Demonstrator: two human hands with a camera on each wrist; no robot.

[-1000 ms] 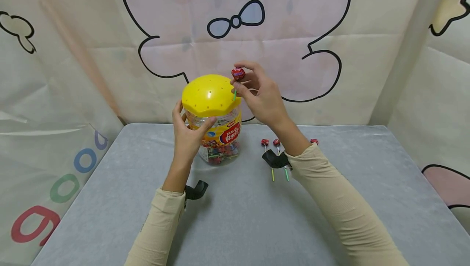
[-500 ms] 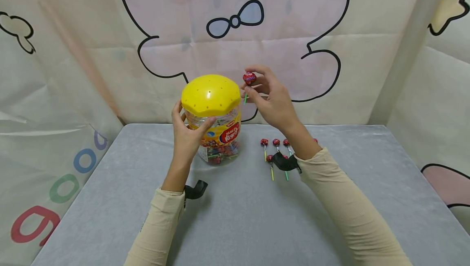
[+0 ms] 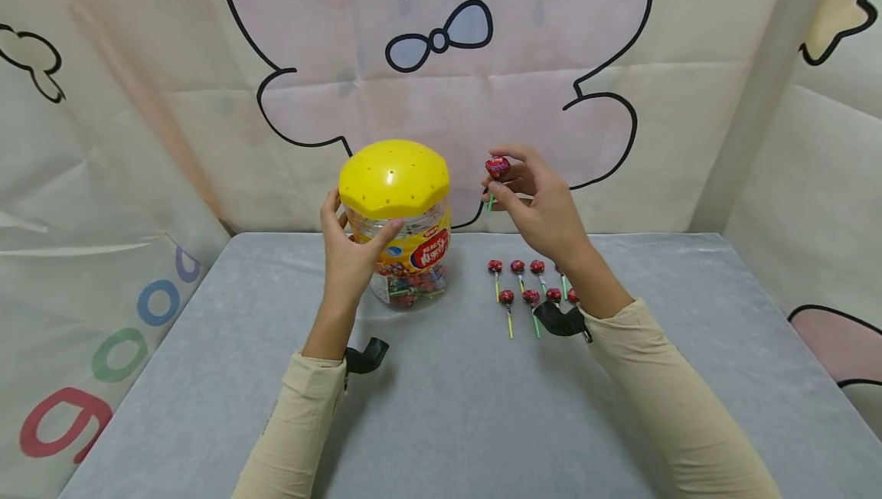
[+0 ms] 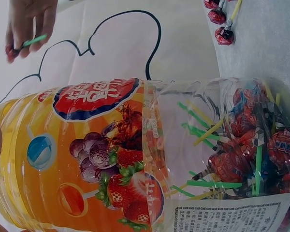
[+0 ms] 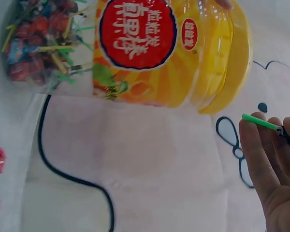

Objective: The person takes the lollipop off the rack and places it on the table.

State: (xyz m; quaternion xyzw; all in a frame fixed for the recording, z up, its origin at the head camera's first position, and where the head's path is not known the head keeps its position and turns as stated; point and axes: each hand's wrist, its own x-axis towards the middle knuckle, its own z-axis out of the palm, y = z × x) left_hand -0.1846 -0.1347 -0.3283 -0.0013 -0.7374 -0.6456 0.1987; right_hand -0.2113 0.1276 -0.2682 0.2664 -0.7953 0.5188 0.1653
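Note:
My left hand [image 3: 350,260] grips a clear plastic jar [image 3: 429,249] from its left side, thumb across the front just under the yellow lid [image 3: 394,179]. The jar stands upright on the table, and its lid is on. Wrapped lollipops [image 4: 232,157] with green and yellow sticks fill its lower part, below a fruit-printed orange label [image 4: 92,159]. Right of the jar, my right hand [image 3: 544,212] holds one red-wrapped lollipop [image 3: 497,167] in the air, pinched near the top of its green stick [image 5: 261,122]. In the left wrist view this hand shows at the upper left.
Several red lollipops [image 3: 507,297] lie in two rows on the grey table [image 3: 441,407], under my right forearm, which hides some of them. A printed cloth [image 3: 537,78] hangs behind the table's back edge. Black straps [image 3: 367,356] sit on both wrists.
My right hand has moved right and down, away from the jar lid, with the lollipop in it. More lollipops on the table have come into sight. The left hand and jar stay put.

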